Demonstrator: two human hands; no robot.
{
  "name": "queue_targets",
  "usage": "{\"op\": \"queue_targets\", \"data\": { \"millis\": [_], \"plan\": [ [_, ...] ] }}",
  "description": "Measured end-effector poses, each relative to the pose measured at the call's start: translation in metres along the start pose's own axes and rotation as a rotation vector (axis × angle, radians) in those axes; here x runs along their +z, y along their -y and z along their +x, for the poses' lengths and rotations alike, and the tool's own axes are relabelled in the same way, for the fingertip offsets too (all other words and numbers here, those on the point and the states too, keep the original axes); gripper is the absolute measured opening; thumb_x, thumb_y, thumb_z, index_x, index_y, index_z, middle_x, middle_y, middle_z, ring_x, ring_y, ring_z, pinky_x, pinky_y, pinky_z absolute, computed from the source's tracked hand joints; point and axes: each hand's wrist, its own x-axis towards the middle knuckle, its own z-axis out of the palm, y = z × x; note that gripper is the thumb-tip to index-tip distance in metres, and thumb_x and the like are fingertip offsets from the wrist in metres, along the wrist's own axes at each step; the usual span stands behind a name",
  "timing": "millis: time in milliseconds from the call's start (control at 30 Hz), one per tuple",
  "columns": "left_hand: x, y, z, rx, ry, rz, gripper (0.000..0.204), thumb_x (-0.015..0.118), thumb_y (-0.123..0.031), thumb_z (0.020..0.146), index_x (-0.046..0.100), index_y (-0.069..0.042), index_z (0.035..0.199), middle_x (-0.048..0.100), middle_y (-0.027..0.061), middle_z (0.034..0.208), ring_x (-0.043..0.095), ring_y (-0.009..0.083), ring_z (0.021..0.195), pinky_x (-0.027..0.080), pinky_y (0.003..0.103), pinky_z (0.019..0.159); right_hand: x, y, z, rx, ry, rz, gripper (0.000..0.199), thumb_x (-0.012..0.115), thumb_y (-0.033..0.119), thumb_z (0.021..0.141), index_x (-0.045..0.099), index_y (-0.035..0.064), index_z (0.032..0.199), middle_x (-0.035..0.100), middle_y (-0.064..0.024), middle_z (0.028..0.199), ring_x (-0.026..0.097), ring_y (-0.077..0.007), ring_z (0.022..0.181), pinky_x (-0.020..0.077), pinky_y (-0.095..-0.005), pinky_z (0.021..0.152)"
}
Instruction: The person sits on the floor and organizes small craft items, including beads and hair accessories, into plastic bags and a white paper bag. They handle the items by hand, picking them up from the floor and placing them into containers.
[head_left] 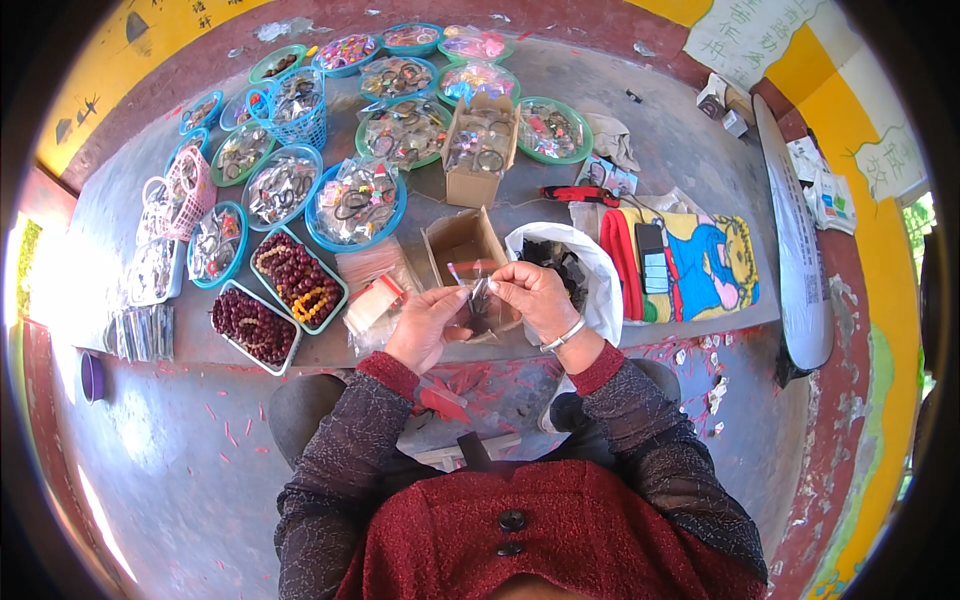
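Note:
My left hand (432, 322) and my right hand (537, 298) meet in front of me, fingertips closed on a small clear plastic bag (481, 297). Something dark shows in or behind the bag; its kind I cannot make out. A thin whitish-purple strip (454, 273) sticks up by my left fingertips. Just beyond the hands stands an open cardboard box (441, 247), partly hidden by them. Right of it, a white sack (604, 285) holds dark pieces. Beside my left hand lie flat clear packets (375, 268) with pinkish contents. My right wrist wears a silver bracelet (563, 335).
Two trays of dark red beads (256, 325) (300, 277) stand at left. Several baskets of bagged items, such as a blue one (354, 205), fill the back. A filled cardboard box (484, 150) stands among them. A phone (651, 240) lies on a colourful towel (705, 265) at right.

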Motion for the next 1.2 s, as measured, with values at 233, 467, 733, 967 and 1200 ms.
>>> {"op": "queue_targets", "data": {
  "millis": [233,467,733,967,1200],
  "plan": [
    [0.006,-0.001,-0.001,0.051,0.016,-0.058,0.020,0.052,-0.012,0.088,0.056,0.001,0.103,0.061,0.0063,0.093,0.060,0.0116,0.077,0.054,0.022,0.064,-0.003,-0.001,0.002,0.159,0.009,0.180,0.013,0.058,0.014,0.083,0.061,0.0012,0.086,0.059,0.0006,0.071,0.051,-0.0049,0.056,0.0406,-0.0185,0.045],
    [0.004,0.004,0.003,0.071,-0.078,0.020,0.022,0.051,-0.010,0.089,0.055,0.005,0.104,0.061,0.0080,0.093,0.060,0.0121,0.078,0.053,0.022,0.066,0.000,-0.004,0.002,0.205,0.002,0.328,0.011,0.056,0.009,0.084,0.060,-0.0007,0.088,0.061,-0.0046,0.082,0.059,-0.0095,0.070,0.0500,-0.0208,0.059],
    [0.003,0.009,0.005,0.095,-0.128,-0.054,0.022,0.052,-0.010,0.088,0.056,0.005,0.104,0.060,0.0064,0.093,0.059,0.0107,0.076,0.053,0.022,0.067,0.003,-0.007,0.003,0.198,-0.064,0.409,0.010,0.055,0.008,0.085,0.059,-0.0008,0.088,0.060,-0.0042,0.081,0.059,-0.0102,0.071,0.0511,-0.0219,0.065],
    [-0.001,0.008,0.007,0.098,-0.081,-0.183,0.021,0.052,-0.006,0.087,0.057,0.003,0.105,0.061,0.0078,0.098,0.059,0.0107,0.082,0.051,0.020,0.073,0.006,-0.010,0.003,0.150,-0.044,0.322,0.010,0.055,0.009,0.085,0.059,-0.0003,0.087,0.060,-0.0032,0.081,0.058,-0.0084,0.070,0.0496,-0.0207,0.063],
    [0.000,0.002,0.004,0.080,-0.064,-0.150,0.021,0.050,-0.004,0.087,0.056,0.005,0.105,0.061,0.0095,0.099,0.059,0.0126,0.085,0.051,0.022,0.075,0.008,-0.015,0.005,0.116,-0.024,0.244,0.011,0.056,0.010,0.086,0.059,-0.0002,0.085,0.059,-0.0015,0.076,0.058,-0.0073,0.067,0.0482,-0.0196,0.061]
  ]
}}
